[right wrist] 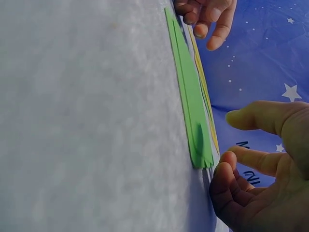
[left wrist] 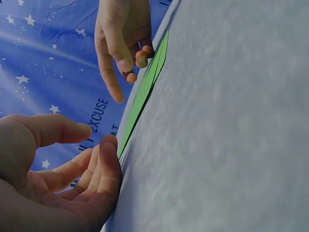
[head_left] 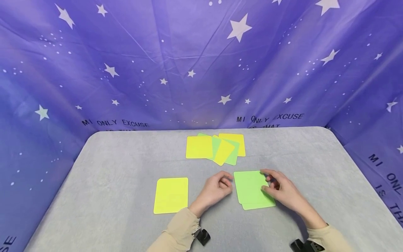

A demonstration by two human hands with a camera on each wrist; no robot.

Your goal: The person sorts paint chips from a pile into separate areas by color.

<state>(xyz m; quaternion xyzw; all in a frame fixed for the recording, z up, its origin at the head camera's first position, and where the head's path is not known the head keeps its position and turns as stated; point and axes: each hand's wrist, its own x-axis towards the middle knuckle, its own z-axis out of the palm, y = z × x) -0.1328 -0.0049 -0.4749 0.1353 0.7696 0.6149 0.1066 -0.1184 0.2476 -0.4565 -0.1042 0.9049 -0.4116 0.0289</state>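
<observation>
Two or more green cards lie stacked slightly askew on the grey table. At their left edge my left hand rests with loosely bent fingers and nothing in its grasp. My right hand is at the right edge, index finger near the top corner and thumb over the side. Thumb and fingers stand apart on both hands in the wrist views. Edge-on, the green cards show a small offset between layers. A yellow card pile sits left of my left hand, its corners slightly uneven.
Farther back, several overlapping yellow and green cards are spread in a row. The grey table has rounded back corners. Purple star-printed cloth hangs behind it and at both sides.
</observation>
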